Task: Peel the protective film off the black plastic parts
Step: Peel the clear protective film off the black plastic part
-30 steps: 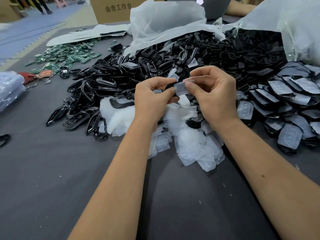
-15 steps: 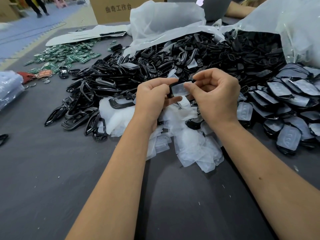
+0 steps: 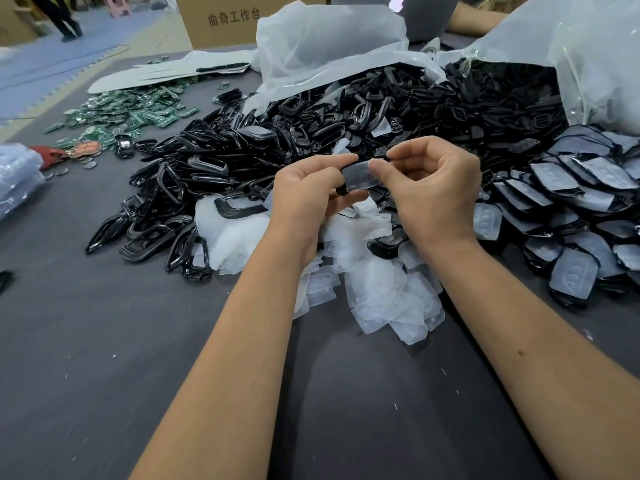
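Left hand [image 3: 308,194] gripping small black plastic part [image 3: 343,188], steadying it; right hand [image 3: 433,188] pinching translucent protective film [image 3: 358,174] at edge, likely for peeling leverage.

Green circuit boards [image 3: 128,114], cardboard box [image 3: 225,20]

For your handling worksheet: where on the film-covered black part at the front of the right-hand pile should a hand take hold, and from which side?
Grip the film-covered part by its two long side edges, coming from above on the near side. It lies flat, film up, topmost there, narrow enough to pinch across.
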A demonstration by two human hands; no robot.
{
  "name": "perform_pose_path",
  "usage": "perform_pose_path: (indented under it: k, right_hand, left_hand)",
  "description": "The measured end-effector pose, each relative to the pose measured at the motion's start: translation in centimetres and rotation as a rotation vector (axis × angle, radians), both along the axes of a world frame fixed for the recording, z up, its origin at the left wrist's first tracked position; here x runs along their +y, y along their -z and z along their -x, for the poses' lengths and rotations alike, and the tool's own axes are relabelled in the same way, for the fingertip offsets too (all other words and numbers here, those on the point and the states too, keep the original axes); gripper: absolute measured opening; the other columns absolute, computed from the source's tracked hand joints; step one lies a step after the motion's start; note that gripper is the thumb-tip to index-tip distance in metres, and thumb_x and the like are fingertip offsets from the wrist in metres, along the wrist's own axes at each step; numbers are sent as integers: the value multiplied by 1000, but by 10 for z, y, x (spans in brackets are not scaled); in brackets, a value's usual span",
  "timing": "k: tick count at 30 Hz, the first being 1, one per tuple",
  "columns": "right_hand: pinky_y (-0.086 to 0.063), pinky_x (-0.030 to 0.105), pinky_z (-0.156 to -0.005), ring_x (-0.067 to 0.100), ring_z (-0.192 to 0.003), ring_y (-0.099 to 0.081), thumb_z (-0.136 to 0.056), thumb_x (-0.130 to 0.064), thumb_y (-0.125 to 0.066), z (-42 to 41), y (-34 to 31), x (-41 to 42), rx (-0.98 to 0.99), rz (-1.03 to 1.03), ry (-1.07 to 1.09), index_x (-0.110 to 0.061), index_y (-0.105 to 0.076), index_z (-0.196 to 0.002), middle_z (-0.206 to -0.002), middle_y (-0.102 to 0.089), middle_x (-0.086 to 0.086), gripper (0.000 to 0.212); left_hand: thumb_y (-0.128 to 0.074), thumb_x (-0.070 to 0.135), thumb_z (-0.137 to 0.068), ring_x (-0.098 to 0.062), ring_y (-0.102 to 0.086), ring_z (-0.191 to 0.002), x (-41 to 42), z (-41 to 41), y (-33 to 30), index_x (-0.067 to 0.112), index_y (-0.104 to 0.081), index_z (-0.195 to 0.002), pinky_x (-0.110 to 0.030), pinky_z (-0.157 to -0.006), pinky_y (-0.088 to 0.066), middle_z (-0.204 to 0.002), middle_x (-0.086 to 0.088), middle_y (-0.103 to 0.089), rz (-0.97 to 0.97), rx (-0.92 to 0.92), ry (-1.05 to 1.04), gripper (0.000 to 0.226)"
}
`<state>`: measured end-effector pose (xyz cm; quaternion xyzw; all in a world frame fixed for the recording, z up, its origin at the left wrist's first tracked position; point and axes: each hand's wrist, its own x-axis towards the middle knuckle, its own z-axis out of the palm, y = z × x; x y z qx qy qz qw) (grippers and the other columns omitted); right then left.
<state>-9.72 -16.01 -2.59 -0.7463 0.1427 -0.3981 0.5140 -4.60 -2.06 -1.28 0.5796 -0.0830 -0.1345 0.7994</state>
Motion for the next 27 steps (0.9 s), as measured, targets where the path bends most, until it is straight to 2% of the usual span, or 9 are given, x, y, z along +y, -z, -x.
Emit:
perform_pose_path:
  k: [3,6,16,21,24,27]
  right_hand:
    - [-63,37,-67,9,-67,-73,-77,-30,-92,0,0,1,0,7,20,-17,-74,-84,-74,-74,-6,23]
    - [-63,32,-63,5,-63,-71,-77,-29,-91,1,-1,2,-5,13,31,-19,-73,-81,-70,-73,-9,21]
    - [-61,28,-61,5,-62,-70,-77,-27,-91,1,-1,2,-8,47,39,-19,-71,-79,-68,-72,-9,21]
    - [-53,20,-58,2,-58,-64,-77,-28,-90,0,3,0,17,53,7,-22,-68,-82,-65,-67,-12,24]
    - [-49,21,-55,4,-55,-59,-79,-27,-91,0,4,-2,60,-92,-84,-20,-68,-90,-67,-67,-8,26]
    - [-43,21,-46,8,-52,-58,-83,-17,-88,-1,3,-6,94,-341,-303,-11,-70,-93,-66,-69,-4,21]
  left_hand:
    - [-58,-16,-91,-26,-76,-82,0,0,2,-4,-75,-102,-30,-73,-62,-90,-19,-75,-24,-55,4,23]
    - [-66,-15,-90,-22,-74,-75,0,0,4,-3,-74,-103,-28,-72,-62,-79,-11,-76,-49,-97,5,20]
    - [-67,-13,-90,-18,-75,-71,-1,0,6,1,-74,-98,-27,-70,-63,-75,-6,-76,-73,-116,-6,17]
    - [-67,-13,-90,-19,-74,-72,-1,0,7,3,-75,-94,-27,-68,-62,-76,-6,-76,-99,-134,-11,19]
    - [-66,-13,-90,-20,-74,-72,0,-1,7,3,-75,-95,-27,-69,-62,-77,-7,-76,-95,-130,-12,19]
    - [-65,-14,-91,-21,-75,-73,2,-1,6,3,-75,-94,-28,-70,-63,-77,-8,-77,-87,-125,4,19]
